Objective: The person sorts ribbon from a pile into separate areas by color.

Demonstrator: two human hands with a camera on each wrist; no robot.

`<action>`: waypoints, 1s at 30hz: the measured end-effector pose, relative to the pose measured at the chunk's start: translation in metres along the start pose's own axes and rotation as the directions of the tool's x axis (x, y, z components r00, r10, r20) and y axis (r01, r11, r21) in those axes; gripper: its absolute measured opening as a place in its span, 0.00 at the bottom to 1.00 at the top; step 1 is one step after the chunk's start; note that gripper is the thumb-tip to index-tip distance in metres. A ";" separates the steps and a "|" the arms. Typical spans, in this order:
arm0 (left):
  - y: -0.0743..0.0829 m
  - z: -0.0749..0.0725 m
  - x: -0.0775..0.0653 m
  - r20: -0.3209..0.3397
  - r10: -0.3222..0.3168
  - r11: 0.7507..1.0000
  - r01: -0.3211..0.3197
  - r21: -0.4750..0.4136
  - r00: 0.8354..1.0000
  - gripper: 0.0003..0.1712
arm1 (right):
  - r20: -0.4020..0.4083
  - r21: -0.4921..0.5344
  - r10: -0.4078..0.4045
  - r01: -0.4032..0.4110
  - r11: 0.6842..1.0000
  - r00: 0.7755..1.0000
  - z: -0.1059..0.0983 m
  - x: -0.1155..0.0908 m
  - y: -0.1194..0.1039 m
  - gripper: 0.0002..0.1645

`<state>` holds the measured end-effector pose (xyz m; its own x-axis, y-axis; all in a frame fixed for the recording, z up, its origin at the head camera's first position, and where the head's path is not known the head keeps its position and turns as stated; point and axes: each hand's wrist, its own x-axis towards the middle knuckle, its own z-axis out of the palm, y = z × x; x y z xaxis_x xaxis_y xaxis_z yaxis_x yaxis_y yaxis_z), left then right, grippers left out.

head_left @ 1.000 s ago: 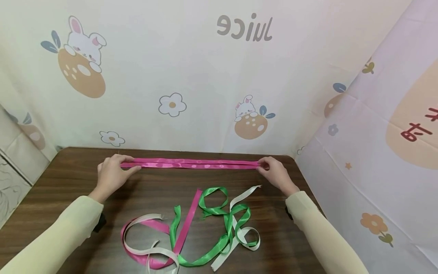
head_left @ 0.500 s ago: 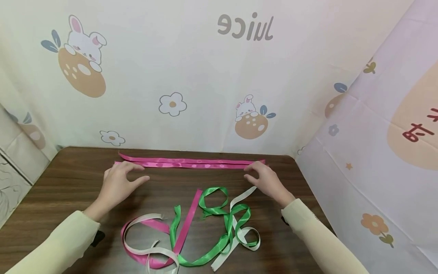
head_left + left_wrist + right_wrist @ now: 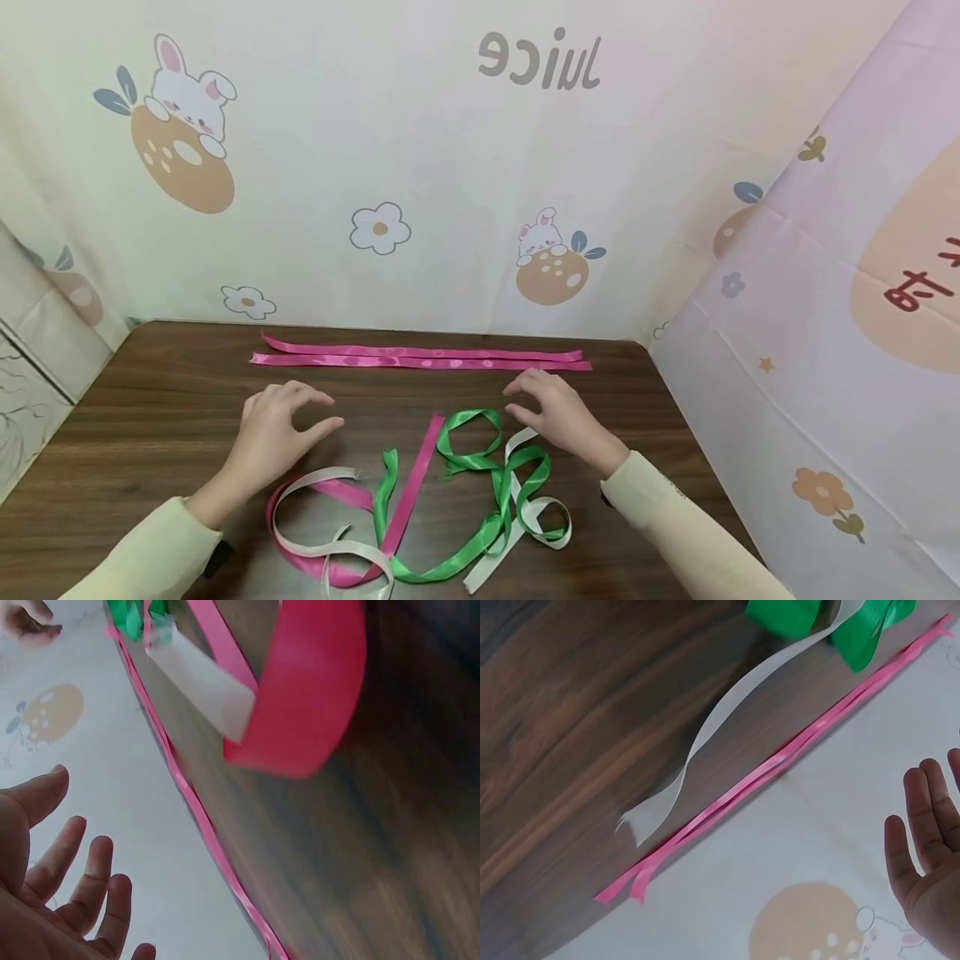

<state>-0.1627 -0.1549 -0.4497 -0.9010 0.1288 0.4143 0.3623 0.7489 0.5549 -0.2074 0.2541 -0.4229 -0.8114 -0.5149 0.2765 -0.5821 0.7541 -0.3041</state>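
Note:
Two pink ribbons (image 3: 420,357) lie straight, side by side, along the table's back edge. Nearer the front is a loose tangle: a pink ribbon (image 3: 414,492), a green ribbon (image 3: 450,567) and white ribbons (image 3: 491,571), curled over one another. My left hand (image 3: 273,429) hovers above the table, left of the tangle, thumb and fingers spread apart and holding nothing. Over the right side, near the upper end of a white ribbon, my right hand (image 3: 558,412) is also bare, its fingers loosely bent. Both wrist views show relaxed fingers (image 3: 928,817) with nothing in them.
The brown wooden table (image 3: 150,417) reaches back to a pale printed curtain (image 3: 442,150) with rabbits and flowers. Another curtain (image 3: 795,358) hangs along the right side.
Both hands have let go of the two straight pink ribbons' ends. They have moved inward and towards the front, to above the tangle's sides. The ribbons stay at the back.

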 end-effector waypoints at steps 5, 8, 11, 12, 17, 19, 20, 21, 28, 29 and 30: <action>0.011 0.005 -0.009 -0.010 0.043 0.999 -0.043 -0.018 0.999 0.14 | 0.000 0.005 -0.039 0.039 0.999 0.999 0.005 -0.001 -0.009 0.12; 0.015 0.006 -0.014 -0.008 0.051 0.998 -0.051 -0.026 0.999 0.13 | -0.009 -0.006 -0.077 0.076 0.997 0.997 0.009 -0.001 -0.014 0.12; 0.019 0.009 -0.021 -0.009 0.062 0.998 -0.062 -0.025 0.998 0.13 | -0.020 -0.018 -0.130 0.130 0.991 0.991 0.014 -0.002 -0.020 0.12; 0.020 0.011 -0.023 -0.010 0.066 0.997 -0.066 -0.024 0.998 0.13 | -0.022 -0.024 -0.145 0.144 0.989 0.989 0.016 -0.002 -0.023 0.12; 0.027 0.019 -0.035 -0.012 0.106 0.994 -0.106 -0.009 0.994 0.13 | -0.016 -0.042 -0.208 0.207 0.977 0.978 0.023 -0.006 -0.037 0.13; 0.030 0.022 -0.039 -0.010 0.122 0.993 -0.122 0.006 0.993 0.13 | -0.002 -0.043 -0.222 0.222 0.974 0.975 0.026 -0.008 -0.043 0.13; 0.032 0.023 -0.041 -0.007 0.127 0.992 -0.127 0.013 0.992 0.13 | 0.004 -0.041 -0.228 0.228 0.973 0.974 0.028 -0.009 -0.045 0.13; 0.033 0.024 -0.042 -0.005 0.134 0.991 -0.134 0.021 0.991 0.12 | 0.012 -0.033 -0.232 0.233 0.972 0.973 0.030 -0.010 -0.048 0.12; 0.037 0.033 -0.053 0.036 0.126 0.992 -0.127 0.023 0.991 0.11 | 0.051 -0.022 -0.286 0.287 0.958 0.957 0.045 -0.012 -0.061 0.13; 0.038 0.034 -0.054 0.038 0.124 0.992 -0.125 0.021 0.992 0.11 | 0.058 -0.028 -0.292 0.294 0.956 0.955 0.047 -0.012 -0.062 0.14; 0.038 0.036 -0.056 0.040 0.125 0.992 -0.126 0.018 0.991 0.11 | 0.068 -0.030 -0.294 0.296 0.955 0.953 0.048 -0.012 -0.063 0.14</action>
<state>-0.1071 -0.1105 -0.4778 -0.8575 0.2470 0.4513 0.4682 0.7383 0.4856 -0.1640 0.1930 -0.4512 -0.6060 -0.7405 0.2906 -0.7947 0.5792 -0.1814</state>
